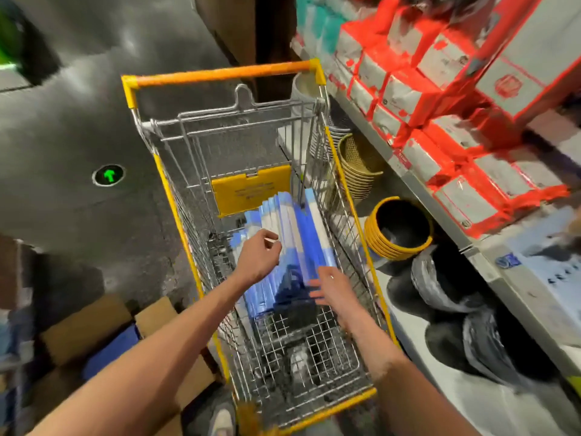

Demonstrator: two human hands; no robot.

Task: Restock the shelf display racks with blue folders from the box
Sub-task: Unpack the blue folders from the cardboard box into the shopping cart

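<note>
cart: one wire shopping cart with yellow trim and an orange push bar, parked right beside the shelf
blue folders: one bunch, standing on edge in the cart's basket, toward the push-bar end and leaning against the right wall. Way too blurry to count singles, but it's a lot
left hand: fingers curled down over the top edges on the left side of the bunch, looks like it's gripping a few
right hand: fingers pretty much straight, laid flat against the near end of the bunch, not wrapped round anything
box: one cardboard box on the floor left of the cart, flaps open, something blue showing inside
shelf: one metal rack on the right, stacked with red-and-white packs, more than a dozen, can't get an exact number
basket stacks: two under the shelf, one of tan woven baskets, one of black bins with yellow rims
floor marker: one green arrow in a round disc, well left of the cart
shoe: one, at the bottom edge
</note>
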